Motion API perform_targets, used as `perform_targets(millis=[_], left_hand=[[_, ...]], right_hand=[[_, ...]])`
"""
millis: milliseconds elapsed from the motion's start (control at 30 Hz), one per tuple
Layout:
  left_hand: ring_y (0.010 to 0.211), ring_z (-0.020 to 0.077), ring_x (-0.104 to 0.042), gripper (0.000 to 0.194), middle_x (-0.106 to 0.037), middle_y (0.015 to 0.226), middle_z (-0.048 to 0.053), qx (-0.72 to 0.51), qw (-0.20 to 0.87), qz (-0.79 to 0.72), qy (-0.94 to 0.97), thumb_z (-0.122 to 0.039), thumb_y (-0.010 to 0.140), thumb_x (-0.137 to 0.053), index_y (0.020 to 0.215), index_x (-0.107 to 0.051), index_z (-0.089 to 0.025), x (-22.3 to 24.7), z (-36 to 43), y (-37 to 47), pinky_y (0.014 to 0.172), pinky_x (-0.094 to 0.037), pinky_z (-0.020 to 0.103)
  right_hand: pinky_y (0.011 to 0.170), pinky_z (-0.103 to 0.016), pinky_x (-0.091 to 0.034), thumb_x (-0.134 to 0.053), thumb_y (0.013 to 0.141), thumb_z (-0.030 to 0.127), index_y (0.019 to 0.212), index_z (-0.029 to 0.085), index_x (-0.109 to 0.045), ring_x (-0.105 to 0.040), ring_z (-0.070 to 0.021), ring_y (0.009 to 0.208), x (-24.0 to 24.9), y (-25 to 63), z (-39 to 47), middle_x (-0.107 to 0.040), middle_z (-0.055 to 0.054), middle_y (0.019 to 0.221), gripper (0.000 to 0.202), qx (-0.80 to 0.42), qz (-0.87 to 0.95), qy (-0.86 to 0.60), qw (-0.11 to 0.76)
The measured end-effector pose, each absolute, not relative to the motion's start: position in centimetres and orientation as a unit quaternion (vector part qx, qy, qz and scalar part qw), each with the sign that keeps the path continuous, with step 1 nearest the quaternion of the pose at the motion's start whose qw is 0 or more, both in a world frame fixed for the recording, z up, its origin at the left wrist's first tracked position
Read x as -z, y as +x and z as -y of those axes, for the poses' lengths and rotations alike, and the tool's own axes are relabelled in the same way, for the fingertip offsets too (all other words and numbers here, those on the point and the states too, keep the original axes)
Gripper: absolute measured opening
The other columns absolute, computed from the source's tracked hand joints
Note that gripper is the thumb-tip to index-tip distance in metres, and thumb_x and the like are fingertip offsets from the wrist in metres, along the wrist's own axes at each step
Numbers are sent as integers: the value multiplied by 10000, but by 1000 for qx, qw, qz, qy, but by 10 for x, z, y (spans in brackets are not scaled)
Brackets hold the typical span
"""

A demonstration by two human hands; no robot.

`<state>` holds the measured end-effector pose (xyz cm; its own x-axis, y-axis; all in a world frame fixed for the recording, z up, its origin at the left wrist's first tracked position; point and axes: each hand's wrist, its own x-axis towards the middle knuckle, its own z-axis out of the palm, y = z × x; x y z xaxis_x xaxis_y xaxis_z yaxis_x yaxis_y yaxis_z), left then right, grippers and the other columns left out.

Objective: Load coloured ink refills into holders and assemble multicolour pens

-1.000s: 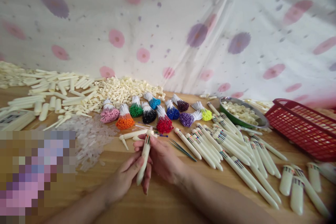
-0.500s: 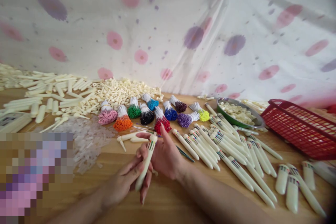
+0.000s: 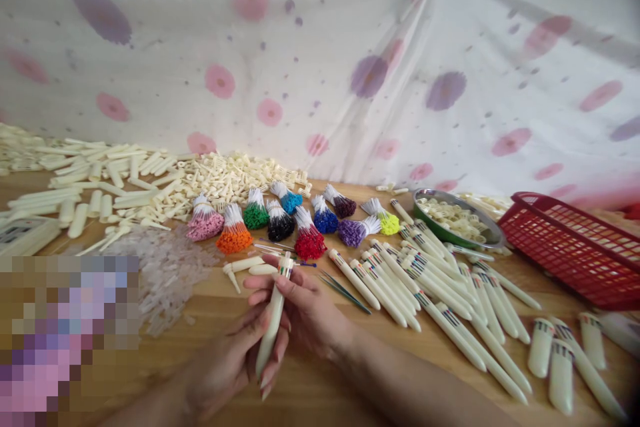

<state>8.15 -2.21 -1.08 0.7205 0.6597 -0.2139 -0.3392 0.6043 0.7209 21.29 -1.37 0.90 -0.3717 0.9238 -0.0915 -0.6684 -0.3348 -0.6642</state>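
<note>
your left hand (image 3: 227, 363) sits nearest you, low in the middle of the view, its fingers curled around the lower half of a cream pen barrel (image 3: 273, 317); your right hand (image 3: 305, 307) comes in from the right and closes over the upper part of the same barrel, thumb laid across it, so both hands grasp the one pen; the barrel stands tilted, its tip with coloured sliders pointing away from you, above the wooden table (image 3: 320, 387); to your left a blurred patch covers part of the table; just past your fingers lie loose cream pen parts (image 3: 245, 265) and a few thin refills (image 3: 345, 288); to the right, rows of finished pens (image 3: 440, 293) lie side by side, slanting away, with shorter cream caps (image 3: 550, 353) near the right edge; left of your hands a heap of clear small pieces (image 3: 167, 267) spreads out; beyond the hands stand bundles of refills in a cluster, pink (image 3: 204, 221), orange (image 3: 233, 232), green (image 3: 255, 211), black (image 3: 279, 223), red (image 3: 309, 239), blue (image 3: 325, 217), purple (image 3: 353, 231) and yellow-green (image 3: 385, 219); further right a green-rimmed bowl (image 3: 487, 239) holds cream bits, and a red basket (image 3: 575, 250) stands beside it; far left, piles of cream barrels and clips (image 3: 125, 177) reach the flowered cloth (image 3: 320, 60) hung at the back.
</note>
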Motion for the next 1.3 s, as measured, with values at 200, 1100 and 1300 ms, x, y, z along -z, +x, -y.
perform_targets(millis=[200, 1100, 1300], left_hand=[[376, 47, -393, 311, -536, 548, -36, -262, 851, -243, 384, -468, 764, -611, 807, -576, -162, 16, 17, 81, 358, -339, 158], [352, -7, -118, 170, -356, 504, -90, -235, 957, -104, 132, -264, 763, -666, 769, -630, -98, 14, 10, 73, 334, -194, 89], [355, -7, -157, 172, -395, 509, -77, -235, 960, -87, 123, -264, 782, -645, 795, -647, -92, 17, 11, 72, 345, -223, 95]], right_hand=[[536, -247, -421, -378, 787, 682, 1078, 164, -489, -540, -137, 502, -11, 221, 5, -587, 17, 547, 605, -817, 283, -189, 465], [592, -304, -485, -654, 701, 476, 956, 207, -460, -644, -200, 732, -1, 197, 13, -667, -35, 793, 418, -742, 267, -292, 541], [649, -302, -485, -657, 730, 438, 1042, 214, -440, -641, -180, 762, 0, 199, 14, -677, -43, 860, 441, -752, 272, -261, 541]])
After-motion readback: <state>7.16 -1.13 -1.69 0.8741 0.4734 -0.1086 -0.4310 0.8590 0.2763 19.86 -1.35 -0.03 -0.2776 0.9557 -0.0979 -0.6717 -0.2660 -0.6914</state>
